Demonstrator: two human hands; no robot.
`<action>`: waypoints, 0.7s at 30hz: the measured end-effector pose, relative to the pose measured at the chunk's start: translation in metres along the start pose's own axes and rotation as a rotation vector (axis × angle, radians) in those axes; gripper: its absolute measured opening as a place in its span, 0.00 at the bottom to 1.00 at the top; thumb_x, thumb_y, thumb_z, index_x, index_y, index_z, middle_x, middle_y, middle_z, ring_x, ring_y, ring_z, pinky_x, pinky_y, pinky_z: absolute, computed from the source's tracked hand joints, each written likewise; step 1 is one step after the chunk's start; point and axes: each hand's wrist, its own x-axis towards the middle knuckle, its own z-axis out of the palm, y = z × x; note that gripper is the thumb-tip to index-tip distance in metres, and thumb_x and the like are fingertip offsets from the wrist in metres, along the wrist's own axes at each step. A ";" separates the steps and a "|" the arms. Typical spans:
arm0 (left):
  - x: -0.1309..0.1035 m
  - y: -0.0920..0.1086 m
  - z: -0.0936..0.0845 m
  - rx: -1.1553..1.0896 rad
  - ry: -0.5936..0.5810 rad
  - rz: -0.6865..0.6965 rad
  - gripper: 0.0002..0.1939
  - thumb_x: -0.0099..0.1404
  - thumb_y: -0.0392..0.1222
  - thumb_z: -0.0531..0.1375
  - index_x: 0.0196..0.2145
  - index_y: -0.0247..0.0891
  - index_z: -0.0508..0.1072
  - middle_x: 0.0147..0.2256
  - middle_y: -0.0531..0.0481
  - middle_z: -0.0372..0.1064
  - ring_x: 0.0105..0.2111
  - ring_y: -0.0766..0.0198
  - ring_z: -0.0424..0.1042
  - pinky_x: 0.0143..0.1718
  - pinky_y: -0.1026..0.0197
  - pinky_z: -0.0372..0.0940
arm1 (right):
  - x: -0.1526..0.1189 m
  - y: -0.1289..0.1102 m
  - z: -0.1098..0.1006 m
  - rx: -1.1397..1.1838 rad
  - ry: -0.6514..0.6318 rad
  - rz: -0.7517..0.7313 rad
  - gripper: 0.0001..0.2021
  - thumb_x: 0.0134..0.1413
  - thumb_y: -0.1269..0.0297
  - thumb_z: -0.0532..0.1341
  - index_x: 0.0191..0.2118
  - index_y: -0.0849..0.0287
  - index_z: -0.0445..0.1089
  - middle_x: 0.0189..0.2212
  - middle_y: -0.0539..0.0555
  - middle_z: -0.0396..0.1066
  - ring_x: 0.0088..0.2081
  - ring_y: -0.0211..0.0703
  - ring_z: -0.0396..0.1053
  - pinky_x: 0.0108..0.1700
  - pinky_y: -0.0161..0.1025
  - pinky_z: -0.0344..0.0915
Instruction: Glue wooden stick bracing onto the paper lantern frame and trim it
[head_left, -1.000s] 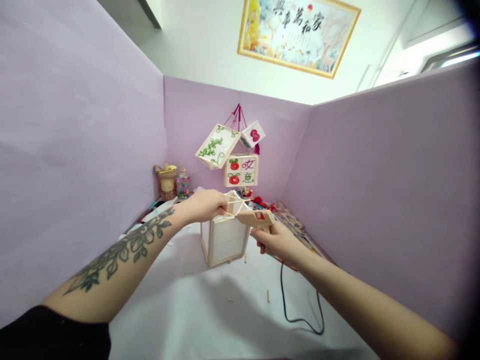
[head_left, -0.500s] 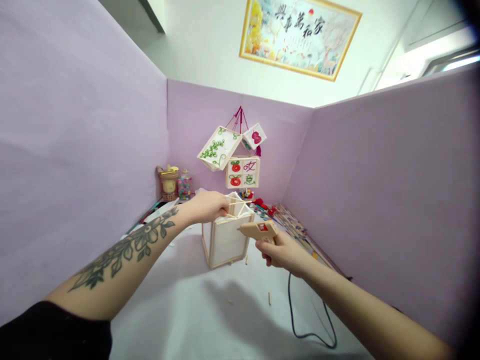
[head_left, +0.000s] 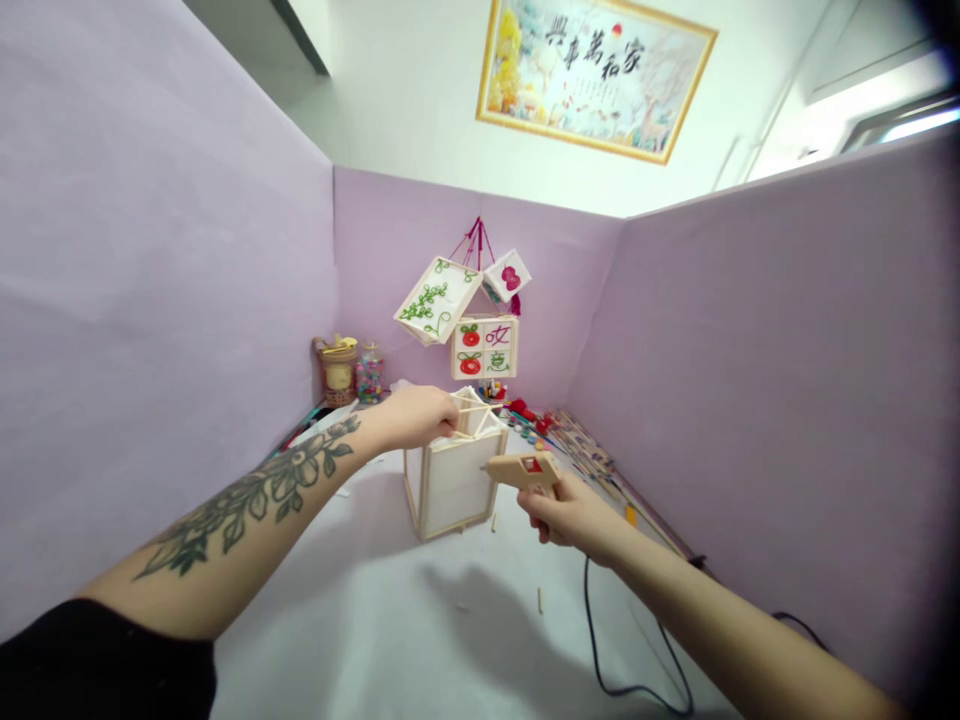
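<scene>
A box-shaped lantern frame point(head_left: 459, 490) of thin wooden sticks with white panels stands upright on the table. At its open top, my left hand point(head_left: 424, 415) is closed in a pinch on a thin wooden stick point(head_left: 478, 408); the fingertips are partly hidden from me. Several sticks cross that top. My right hand point(head_left: 559, 508) is wrapped round the handle of a beige glue gun point(head_left: 529, 470). The gun's nozzle points left, in front of the lantern's right edge, and whether it touches the panel I cannot tell.
Painted lanterns point(head_left: 484, 348) hang behind. A jar of coloured bits point(head_left: 370, 374) and a woven basket point(head_left: 337, 370) stand at the back left. Wooden sticks point(head_left: 581, 445) lie along the right wall. Stick offcuts point(head_left: 540, 600) and a black cord point(head_left: 600, 670) are on the table.
My right hand has drawn the glue gun slightly right and down, away from the lantern's top. The cord has shifted right with it. My left hand stays at the top.
</scene>
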 end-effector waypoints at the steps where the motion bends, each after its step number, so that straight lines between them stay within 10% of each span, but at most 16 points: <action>1: 0.000 0.000 0.000 -0.001 -0.001 -0.002 0.09 0.63 0.40 0.56 0.32 0.41 0.77 0.35 0.51 0.75 0.35 0.60 0.70 0.30 0.63 0.54 | 0.000 0.001 0.000 0.008 0.004 0.002 0.08 0.51 0.62 0.60 0.36 0.58 0.65 0.21 0.46 0.65 0.19 0.31 0.63 0.20 0.28 0.57; 12: -0.020 -0.034 -0.010 -0.333 0.373 -0.084 0.13 0.64 0.39 0.53 0.40 0.37 0.76 0.38 0.47 0.75 0.38 0.62 0.71 0.40 0.63 0.62 | -0.001 -0.037 -0.023 0.177 0.044 -0.102 0.13 0.44 0.56 0.64 0.30 0.58 0.63 0.20 0.47 0.65 0.21 0.35 0.63 0.23 0.33 0.60; 21: -0.052 -0.048 0.028 -0.479 0.464 -0.329 0.09 0.59 0.41 0.55 0.34 0.38 0.74 0.36 0.49 0.74 0.38 0.60 0.71 0.41 0.60 0.63 | 0.058 -0.103 -0.010 -0.087 -0.068 -0.136 0.09 0.47 0.60 0.64 0.29 0.60 0.68 0.26 0.51 0.69 0.24 0.34 0.62 0.24 0.31 0.57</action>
